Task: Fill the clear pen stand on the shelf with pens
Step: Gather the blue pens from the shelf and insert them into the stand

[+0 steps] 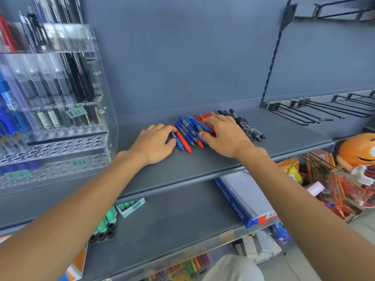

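A heap of blue and red pens (185,133) lies on the grey shelf (203,167), with several black pens (246,126) just to its right. My left hand (155,144) is at the heap's left edge, thumb and forefinger pinching the end of a blue pen (179,144). My right hand (224,135) lies over the right side of the heap, its fingers bent over the red pens and its thumb closing on a blue pen (205,128). The clear tiered pen stand (60,147) stands at the shelf's left end; its upper tiers hold pens and its lower rows of holes look open.
Wire hooks (304,112) jut out from the back panel at right. On the lower shelf sit a blue box of A4 paper (239,201) and green markers (107,220). An orange figure (357,153) and packaged goods crowd the far right.
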Tool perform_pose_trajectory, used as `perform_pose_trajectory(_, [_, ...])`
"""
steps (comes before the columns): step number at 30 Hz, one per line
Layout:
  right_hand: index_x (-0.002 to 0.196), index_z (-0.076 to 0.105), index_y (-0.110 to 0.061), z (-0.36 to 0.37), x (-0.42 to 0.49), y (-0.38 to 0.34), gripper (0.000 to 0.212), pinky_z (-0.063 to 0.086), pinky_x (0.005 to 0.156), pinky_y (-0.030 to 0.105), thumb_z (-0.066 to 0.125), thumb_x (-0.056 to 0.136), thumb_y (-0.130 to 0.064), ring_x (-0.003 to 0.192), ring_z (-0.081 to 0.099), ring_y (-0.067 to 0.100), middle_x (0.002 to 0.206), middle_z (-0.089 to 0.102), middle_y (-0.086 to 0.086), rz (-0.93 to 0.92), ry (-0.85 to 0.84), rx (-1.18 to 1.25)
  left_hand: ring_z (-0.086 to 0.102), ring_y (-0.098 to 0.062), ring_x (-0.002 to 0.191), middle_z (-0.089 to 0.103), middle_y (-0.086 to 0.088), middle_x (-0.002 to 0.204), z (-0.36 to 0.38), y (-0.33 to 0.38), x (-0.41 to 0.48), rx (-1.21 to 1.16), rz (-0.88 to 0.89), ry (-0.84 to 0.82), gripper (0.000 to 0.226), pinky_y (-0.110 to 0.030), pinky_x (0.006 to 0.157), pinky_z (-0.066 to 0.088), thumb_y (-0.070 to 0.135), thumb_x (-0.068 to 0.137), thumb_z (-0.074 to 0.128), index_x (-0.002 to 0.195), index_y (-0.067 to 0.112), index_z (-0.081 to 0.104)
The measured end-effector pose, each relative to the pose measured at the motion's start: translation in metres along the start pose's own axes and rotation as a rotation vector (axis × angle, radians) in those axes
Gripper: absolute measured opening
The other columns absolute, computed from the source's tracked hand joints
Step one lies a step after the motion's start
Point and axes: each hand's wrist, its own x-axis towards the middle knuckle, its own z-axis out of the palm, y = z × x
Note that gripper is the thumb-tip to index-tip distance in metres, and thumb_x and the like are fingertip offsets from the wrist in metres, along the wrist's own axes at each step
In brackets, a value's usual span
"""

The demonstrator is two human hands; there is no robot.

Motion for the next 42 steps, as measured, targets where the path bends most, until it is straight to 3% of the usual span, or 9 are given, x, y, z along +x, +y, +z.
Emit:
perform_pose_trajectory(8, [0.123, 0.061, -0.023, 0.011, 0.021, 0.009, 0.056, 0.035, 0.108, 0.042, 0.030, 0.089, -0.054, 0.127, 0.045, 0.027, 0.130, 0.059, 0.000, -0.009, 0.076, 0.109, 0.045, -0.026, 0.118, 0.056, -0.004, 0.115, 0.008, 0.008, 0.023, -0.117, -0.116, 0.096, 0.031, -0.039, 0.096, 0.028, 0.045, 0.097, 0.041, 0.114, 0.026, 0.059])
perform_pose_trajectory(11, [0.115, 0.064, -0.023, 0.012, 0.026, 0.011, 0.051, 0.038, 0.104, 0.040, 0.029, 0.090, -0.050, 0.121, 0.048, 0.027, 0.121, 0.063, -0.001, -0.010, 0.143, 0.177, 0.043, -0.032, 0.120, 0.056, -0.008, 0.119, 0.007, 0.021, 0.033, -0.208, -0.281, 0.066, 0.047, -0.040, 0.097, 0.030, 0.060, 0.094, 0.034, 0.110, 0.023, 0.056])
perform_pose_trajectory(16, [0.105, 0.066, -0.025, 0.014, 0.030, 0.017, 0.055, 0.040, 0.099, 0.038, 0.023, 0.086, -0.054, 0.112, 0.053, 0.027, 0.112, 0.066, -0.001, -0.002, 0.214, 0.219, 0.042, -0.035, 0.125, 0.047, -0.015, 0.131, 0.012, 0.050, 0.052, -0.224, -0.408, 0.020, 0.077, -0.041, 0.098, 0.036, 0.076, 0.079, 0.045, 0.123, 0.013, 0.041])
perform_pose_trajectory(21, [0.108, 0.067, -0.025, 0.020, 0.029, 0.022, 0.057, 0.039, 0.098, 0.035, 0.023, 0.087, -0.054, 0.111, 0.054, 0.025, 0.112, 0.066, -0.002, -0.014, 0.226, 0.225, 0.047, -0.035, 0.120, 0.045, -0.014, 0.128, 0.019, 0.053, 0.056, -0.353, -0.406, 0.047, 0.057, -0.043, 0.098, 0.041, 0.061, 0.089, 0.048, 0.121, 0.015, 0.039])
perform_pose_trajectory(25, [0.107, 0.067, -0.024, 0.022, 0.030, 0.025, 0.050, 0.039, 0.098, 0.036, 0.028, 0.090, -0.050, 0.111, 0.054, 0.026, 0.111, 0.066, 0.000, -0.011, 0.233, 0.245, 0.054, -0.029, 0.104, 0.054, -0.005, 0.112, 0.018, 0.038, 0.053, -0.356, -0.339, 0.074, 0.037, -0.033, 0.077, 0.037, 0.049, 0.091, 0.052, 0.114, 0.022, 0.043])
perform_pose_trajectory(29, [0.104, 0.067, -0.024, 0.022, 0.031, 0.024, 0.043, 0.039, 0.097, 0.034, 0.032, 0.091, -0.046, 0.110, 0.054, 0.026, 0.109, 0.066, 0.000, -0.032, 0.261, 0.259, 0.055, -0.027, 0.092, 0.054, 0.002, 0.085, 0.013, 0.033, 0.056, -0.376, -0.396, 0.055, 0.042, -0.033, 0.068, 0.036, 0.049, 0.082, 0.063, 0.104, 0.017, 0.045])
perform_pose_trajectory(32, [0.101, 0.067, -0.023, 0.022, 0.030, 0.023, 0.040, 0.040, 0.092, 0.034, 0.035, 0.092, -0.044, 0.106, 0.054, 0.028, 0.106, 0.066, 0.002, -0.045, 0.287, 0.263, 0.056, -0.030, 0.089, 0.055, -0.001, 0.083, 0.010, 0.035, 0.061, -0.280, -0.445, 0.022, 0.056, -0.033, 0.066, 0.036, 0.060, 0.071, 0.065, 0.099, 0.015, 0.048])
perform_pose_trajectory(37, [0.097, 0.068, -0.022, 0.023, 0.031, 0.023, 0.039, 0.040, 0.087, 0.032, 0.036, 0.090, -0.043, 0.101, 0.055, 0.028, 0.101, 0.066, 0.002, -0.070, 0.312, 0.271, 0.050, -0.028, 0.075, 0.051, -0.003, 0.069, -0.001, 0.041, 0.063, -0.185, -0.421, -0.058, 0.036, -0.030, 0.052, 0.031, 0.045, 0.078, 0.066, 0.069, 0.016, 0.047])
perform_pose_trajectory(42, [0.100, 0.069, -0.021, 0.023, 0.029, 0.022, 0.039, 0.041, 0.089, 0.033, 0.037, 0.090, -0.043, 0.104, 0.054, 0.028, 0.105, 0.066, 0.002, -0.075, 0.314, 0.281, 0.048, -0.029, 0.085, 0.051, -0.007, 0.084, 0.001, 0.035, 0.060, -0.109, -0.401, -0.031, 0.021, -0.033, 0.066, 0.036, 0.025, 0.086, 0.059, 0.079, 0.011, 0.045])
